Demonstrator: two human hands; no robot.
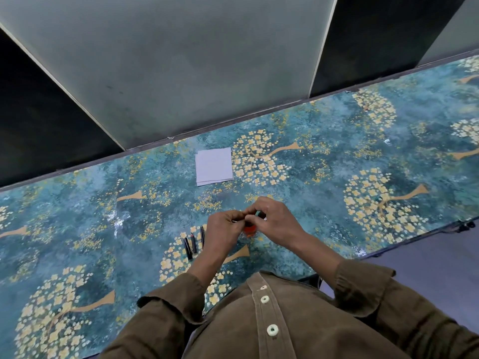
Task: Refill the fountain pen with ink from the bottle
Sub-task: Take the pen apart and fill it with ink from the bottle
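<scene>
Our left hand (225,225) and right hand (272,219) curl around the ink bottle (250,230) mid-table (363,141), pen parts (193,242) just left, folded paper (214,166) near the far edge, open tabletop either side.

Floral teal table (337,141) against grey wall panels (181,60).
</scene>
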